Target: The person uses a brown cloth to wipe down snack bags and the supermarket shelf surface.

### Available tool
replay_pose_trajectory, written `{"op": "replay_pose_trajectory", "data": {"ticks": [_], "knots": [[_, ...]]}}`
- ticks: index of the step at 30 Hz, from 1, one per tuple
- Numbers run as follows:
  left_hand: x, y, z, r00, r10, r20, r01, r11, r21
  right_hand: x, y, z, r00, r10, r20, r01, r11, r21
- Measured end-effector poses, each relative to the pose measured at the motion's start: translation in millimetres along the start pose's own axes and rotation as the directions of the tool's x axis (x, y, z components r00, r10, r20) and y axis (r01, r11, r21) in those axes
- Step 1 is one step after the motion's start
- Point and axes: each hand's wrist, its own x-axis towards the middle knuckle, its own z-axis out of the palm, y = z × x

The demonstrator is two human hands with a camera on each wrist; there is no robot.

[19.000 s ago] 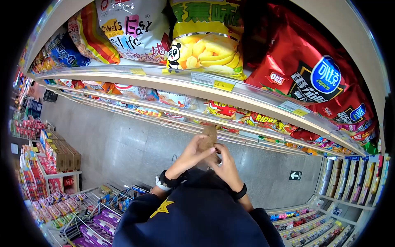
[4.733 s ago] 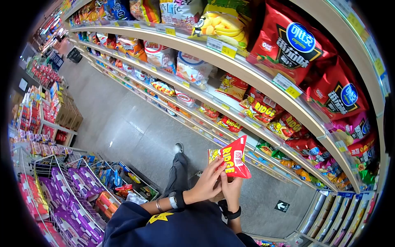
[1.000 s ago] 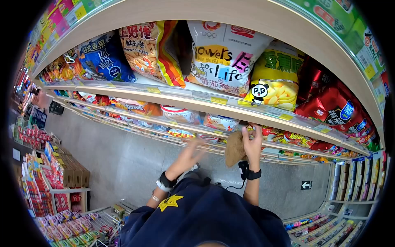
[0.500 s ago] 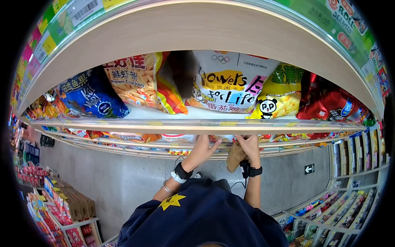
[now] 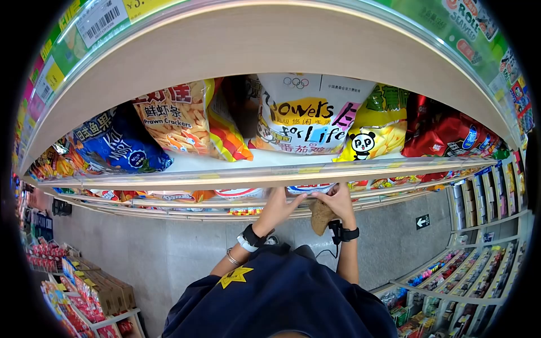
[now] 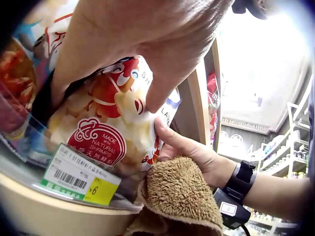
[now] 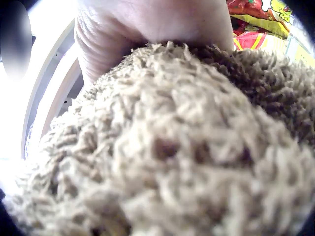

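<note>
On the shelf under the top row of snacks, a shrimp chip bag point(image 6: 106, 130) with a red round label stands behind a price tag. My left hand point(image 5: 276, 209) grips it, the fingers round its left side and the thumb on its front in the left wrist view. From the other side, my right hand point(image 5: 338, 203) lays its thumb against the bag's right edge. That same hand holds a brown fluffy cloth point(image 5: 322, 218), which hangs below it. The cloth point(image 7: 157, 142) fills most of the right wrist view, hiding the right fingers.
Above the hands, a shelf edge point(image 5: 270, 178) carries a white snack bag point(image 5: 310, 121), prawn crackers point(image 5: 180, 121) and other bags. A price tag point(image 6: 81, 174) is fixed along the lower shelf's front. Stacked cartons point(image 5: 107, 287) stand across the aisle at left.
A red RIDGE bag was in the hands several seconds ago; it is no longer there. In the last second, the left hand moved from the aisle to the shelf and took hold of the chip bag.
</note>
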Motion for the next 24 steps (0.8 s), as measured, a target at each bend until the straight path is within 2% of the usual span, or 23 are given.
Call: {"op": "replay_pose_trajectory", "data": {"ticks": [1, 2, 6, 14, 17, 18, 22, 24], "knots": [[-2.7, 1.9, 0.6, 1.000, -0.004, -0.018, 0.004, 1.000, 0.002, -2.8, -4.4, -1.2, 1.000, -0.014, -0.016, 0.013, 0.999, -0.034], [-5.5, 3.5, 1.6, 0.999, -0.007, -0.037, 0.008, 1.000, 0.005, -5.1, -0.6, -0.3, 1.000, -0.015, -0.018, 0.016, 0.998, 0.055], [-14.1, 8.1, 4.7, 0.997, -0.045, -0.057, 0.043, 0.998, -0.045, -18.1, -6.7, -3.5, 0.990, -0.129, -0.058, 0.134, 0.988, 0.081], [-4.7, 13.3, 5.4, 0.996, 0.015, -0.091, -0.018, 0.999, -0.033, -13.5, 13.8, -5.4, 0.993, -0.072, -0.092, 0.088, 0.980, 0.180], [4.0, 9.3, 10.0, 0.995, -0.008, -0.103, 0.002, 0.998, -0.063, -6.4, 10.1, -6.0, 0.992, -0.025, -0.124, 0.065, 0.941, 0.332], [7.3, 11.1, 13.5, 0.986, -0.004, -0.168, -0.004, 0.999, -0.051, -2.8, 10.6, -6.6, 0.988, -0.042, -0.146, 0.089, 0.940, 0.329], [20.3, 16.6, 14.0, 0.972, -0.073, -0.223, 0.060, 0.996, -0.068, 11.9, 0.6, -9.0, 0.984, -0.050, -0.171, 0.100, 0.950, 0.294], [24.8, 25.5, 9.8, 0.975, -0.144, -0.167, 0.129, 0.987, -0.099, 12.7, -9.1, -11.2, 0.983, -0.050, -0.175, 0.102, 0.947, 0.305]]}}
